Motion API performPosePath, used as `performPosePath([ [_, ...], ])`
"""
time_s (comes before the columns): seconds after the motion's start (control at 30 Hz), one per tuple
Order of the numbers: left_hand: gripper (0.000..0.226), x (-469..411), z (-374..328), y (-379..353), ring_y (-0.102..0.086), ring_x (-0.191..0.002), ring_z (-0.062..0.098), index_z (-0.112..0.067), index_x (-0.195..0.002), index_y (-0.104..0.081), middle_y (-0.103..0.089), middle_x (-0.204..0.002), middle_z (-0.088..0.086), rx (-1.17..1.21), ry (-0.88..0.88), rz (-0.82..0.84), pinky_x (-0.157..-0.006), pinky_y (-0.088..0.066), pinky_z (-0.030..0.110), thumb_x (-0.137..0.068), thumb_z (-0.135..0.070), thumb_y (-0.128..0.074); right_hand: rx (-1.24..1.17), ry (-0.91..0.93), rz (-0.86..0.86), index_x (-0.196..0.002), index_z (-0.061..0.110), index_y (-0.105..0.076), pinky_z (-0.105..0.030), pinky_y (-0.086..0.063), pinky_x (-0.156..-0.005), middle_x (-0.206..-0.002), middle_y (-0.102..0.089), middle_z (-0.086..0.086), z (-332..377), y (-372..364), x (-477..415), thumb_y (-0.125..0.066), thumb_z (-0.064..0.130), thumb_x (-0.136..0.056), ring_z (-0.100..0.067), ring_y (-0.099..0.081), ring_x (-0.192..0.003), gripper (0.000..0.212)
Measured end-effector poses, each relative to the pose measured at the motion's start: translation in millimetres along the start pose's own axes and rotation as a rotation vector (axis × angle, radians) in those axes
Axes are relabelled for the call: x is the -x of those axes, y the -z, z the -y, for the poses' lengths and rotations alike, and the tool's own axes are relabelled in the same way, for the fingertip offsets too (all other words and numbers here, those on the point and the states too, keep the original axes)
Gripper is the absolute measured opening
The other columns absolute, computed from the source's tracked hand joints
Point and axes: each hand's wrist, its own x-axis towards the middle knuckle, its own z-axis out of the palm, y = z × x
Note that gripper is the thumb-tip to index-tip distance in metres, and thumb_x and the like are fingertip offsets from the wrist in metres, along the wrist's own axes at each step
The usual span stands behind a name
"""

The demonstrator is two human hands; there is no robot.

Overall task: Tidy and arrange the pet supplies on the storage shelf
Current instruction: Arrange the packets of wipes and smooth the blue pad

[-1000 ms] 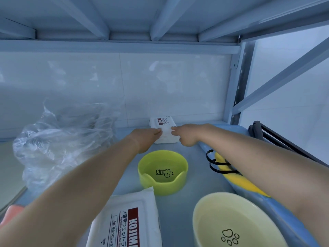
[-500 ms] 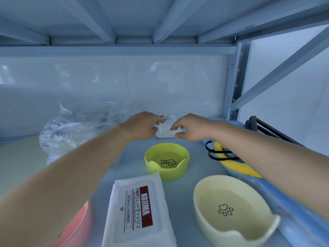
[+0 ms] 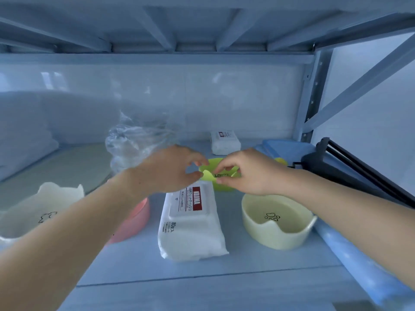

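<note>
A small white pack of wipes (image 3: 225,142) stands alone at the back of the blue shelf (image 3: 202,288), against the wall. My left hand (image 3: 173,169) and my right hand (image 3: 249,171) hover side by side in front of it, over the near rim of a lime-green pet bowl (image 3: 222,187). The fingers of both hands are loosely spread, with nothing held between them. A large white wipes pack with a red label (image 3: 190,221) lies just below the hands. A pale yellow paw-print bowl (image 3: 269,237) sits to its right.
A pink bowl (image 3: 132,221) and a white bowl (image 3: 45,198) sit at the left, under my left forearm. A crumpled clear plastic bag (image 3: 134,140) lies behind them. On the right are a blue roll (image 3: 359,265), a blue lid (image 3: 285,147), black rods (image 3: 348,171) and the shelf post (image 3: 307,97).
Both hands let go of the small white pack and pulled back toward me, now over the green bowl. The view drew back, showing more of the shelf's front and left.
</note>
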Motion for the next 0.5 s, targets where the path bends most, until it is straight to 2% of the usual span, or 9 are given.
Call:
performPosePath([
  [0.1, 0.029, 35.0, -15.2, -5.7, -0.054, -0.108, 0.009, -0.038, -0.116, -0.059, -0.06, -0.118, -0.016, 0.029, 0.091, 0.007, -0.093, -0.044, 0.031, -0.088, -0.035, -0.055, -0.038, 0.021, 0.001, -0.104, 0.023, -0.07, -0.027, -0.046, -0.08, -0.101, -0.069, 0.005, 17.6, -3.7, 18.0, -0.065, 0.03, -0.084, -0.013, -0.061, -0.094, 0.022],
  [0.17, 0.025, 58.4, -25.3, -9.2, -0.055, -0.106, 0.009, -0.039, -0.112, -0.061, -0.06, -0.115, -0.016, 0.027, 0.111, -0.004, -0.09, -0.046, 0.034, -0.089, -0.036, -0.054, -0.076, 0.036, -0.028, -0.103, 0.02, -0.071, -0.025, -0.043, -0.079, -0.1, -0.069, 0.003, 27.0, -6.4, 30.4, -0.066, 0.027, -0.084, -0.014, -0.061, -0.092, 0.02],
  [0.27, 0.028, 86.1, -35.4, -17.1, -0.054, -0.108, 0.011, -0.031, -0.119, -0.061, -0.06, -0.119, -0.01, 0.07, 0.061, -0.054, -0.091, -0.041, 0.025, -0.092, -0.03, -0.051, -0.16, 0.026, -0.046, -0.105, 0.023, -0.07, -0.022, -0.042, -0.079, -0.1, -0.069, 0.004, 39.2, -13.8, 48.8, -0.066, 0.027, -0.084, -0.014, -0.06, -0.092, 0.021],
  [0.37, 0.038, 107.9, -42.3, -29.3, -0.046, -0.123, 0.011, -0.021, -0.134, -0.049, -0.051, -0.135, -0.004, 0.108, 0.019, -0.072, -0.099, -0.032, 0.017, -0.096, -0.024, -0.044, -0.185, 0.045, -0.018, -0.109, 0.023, -0.067, -0.027, -0.044, -0.086, -0.106, -0.067, 0.005, 51.2, -27.9, 65.6, -0.064, 0.03, -0.085, -0.015, -0.059, -0.097, 0.025],
  [0.43, 0.047, 120.4, -44.4, -39.0, -0.032, -0.135, 0.012, -0.019, -0.144, -0.034, -0.034, -0.149, -0.001, 0.076, 0.023, -0.045, -0.106, -0.019, 0.015, -0.098, -0.027, -0.04, -0.202, 0.048, -0.034, -0.116, 0.019, -0.064, -0.012, -0.033, -0.089, -0.124, -0.058, 0.004, 58.0, -40.3, 76.0, -0.064, 0.029, -0.086, -0.011, -0.052, -0.112, 0.032],
  [0.5, 0.053, 129.9, -43.3, -45.8, -0.022, -0.14, 0.013, -0.016, -0.147, -0.024, -0.023, -0.154, -0.001, 0.071, 0.026, -0.041, -0.106, -0.009, 0.01, -0.098, -0.03, -0.039, -0.19, 0.032, -0.039, -0.125, 0.019, -0.058, -0.002, -0.021, -0.084, -0.139, -0.046, 0.006, 63.3, -50.0, 85.3, -0.063, 0.03, -0.086, -0.006, -0.042, -0.121, 0.041],
])
